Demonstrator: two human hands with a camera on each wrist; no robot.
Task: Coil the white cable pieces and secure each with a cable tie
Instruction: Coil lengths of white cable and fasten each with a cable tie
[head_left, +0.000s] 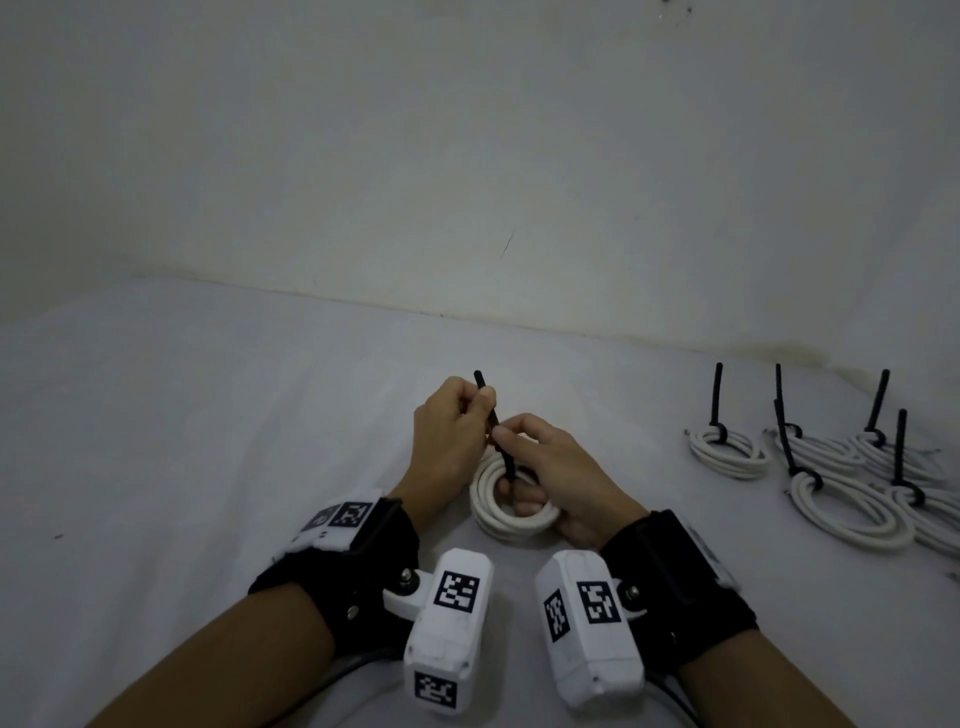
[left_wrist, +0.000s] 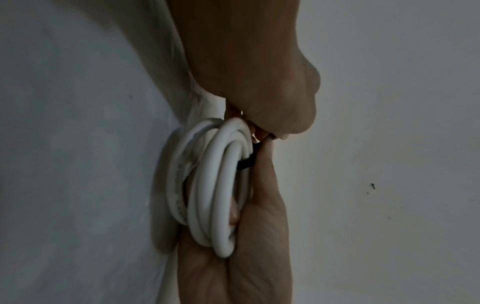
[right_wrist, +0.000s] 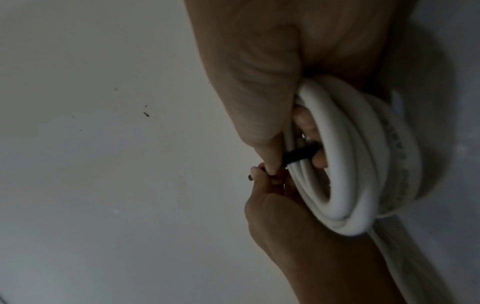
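A white cable coil (head_left: 511, 514) rests on the white surface at the centre of the head view. A black cable tie (head_left: 493, 415) rises from it, tilted to the left. My left hand (head_left: 454, 421) pinches the tie's upper part, with the tip sticking out above the fingers. My right hand (head_left: 545, 462) holds the coil, fingers curled through its middle, thumb and forefinger on the tie lower down. In the right wrist view the tie (right_wrist: 298, 155) crosses the coil (right_wrist: 345, 164) strands. The left wrist view shows the coil (left_wrist: 207, 185) in the right palm, with the tie (left_wrist: 246, 162) at its edge.
Several tied white coils (head_left: 727, 449) lie at the right of the surface, each with a black tie tail (head_left: 717, 395) standing upright. A pale wall (head_left: 467, 156) stands behind the surface. The left half of the surface (head_left: 182, 415) bears only a small dark speck.
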